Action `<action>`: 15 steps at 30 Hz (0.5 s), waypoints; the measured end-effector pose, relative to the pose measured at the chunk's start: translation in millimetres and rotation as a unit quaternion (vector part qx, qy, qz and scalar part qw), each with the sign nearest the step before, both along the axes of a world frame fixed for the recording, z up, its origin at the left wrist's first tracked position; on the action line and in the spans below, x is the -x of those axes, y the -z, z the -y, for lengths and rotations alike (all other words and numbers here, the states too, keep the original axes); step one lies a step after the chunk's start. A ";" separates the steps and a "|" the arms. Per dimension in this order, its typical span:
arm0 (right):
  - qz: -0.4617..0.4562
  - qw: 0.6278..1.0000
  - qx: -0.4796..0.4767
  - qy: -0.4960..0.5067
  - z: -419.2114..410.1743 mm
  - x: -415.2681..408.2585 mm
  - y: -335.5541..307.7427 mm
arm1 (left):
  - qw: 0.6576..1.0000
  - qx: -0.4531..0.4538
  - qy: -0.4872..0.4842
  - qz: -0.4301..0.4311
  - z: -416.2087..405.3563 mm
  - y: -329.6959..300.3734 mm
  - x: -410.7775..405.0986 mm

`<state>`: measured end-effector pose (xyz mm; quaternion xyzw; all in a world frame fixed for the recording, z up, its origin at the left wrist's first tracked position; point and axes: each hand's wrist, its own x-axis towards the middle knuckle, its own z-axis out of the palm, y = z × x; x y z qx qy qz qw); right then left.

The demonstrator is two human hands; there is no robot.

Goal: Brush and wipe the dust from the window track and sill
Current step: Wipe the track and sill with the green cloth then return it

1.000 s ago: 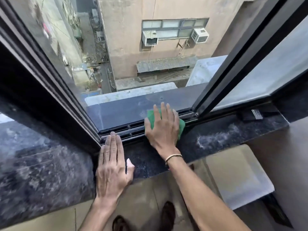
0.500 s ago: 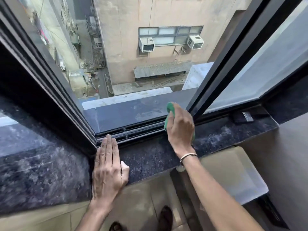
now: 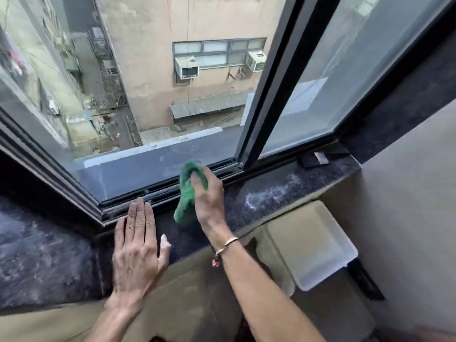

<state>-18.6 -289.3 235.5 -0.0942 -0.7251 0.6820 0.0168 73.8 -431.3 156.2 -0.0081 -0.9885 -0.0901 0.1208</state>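
Observation:
A green cloth [image 3: 187, 193] lies bunched across the dark metal window track [image 3: 162, 193] and onto the black speckled stone sill [image 3: 283, 191]. My right hand [image 3: 209, 201] grips the cloth and presses it down, fingertips at the track near the sliding frame's corner. Flat on the sill to the left rests my left hand [image 3: 138, 245], palm down, fingers reaching the track's edge and holding nothing. A patch of pale dust [image 3: 269, 193] marks the sill to the right of the cloth. A dark brush [image 3: 313, 159] with a metal band lies at the sill's far right end.
The sliding window frame [image 3: 266, 99] stands upright just right of my right hand. Beyond the open gap is a long drop to an alley and a building with air conditioners [image 3: 186, 67]. A white square seat [image 3: 313, 245] sits below the sill on the right.
My right hand has swept the cloth from the track's right end back toward the middle, and the cloth now trails down onto the sill. My left hand stays flat on the sill.

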 end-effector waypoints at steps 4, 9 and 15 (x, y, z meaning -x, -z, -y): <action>0.100 0.939 0.294 0.145 -94.2 -15.7 2.6 | 1.000 -0.006 0.020 -0.013 -45.7 -7.8 22.5; 0.007 0.959 0.133 0.249 -235.7 18.0 -1.8 | 1.000 -0.002 -0.001 -0.003 -76.9 2.2 48.8; 0.051 0.945 -0.310 0.087 -270.8 70.3 27.5 | 0.999 -0.008 -0.026 -0.021 -73.6 10.9 55.5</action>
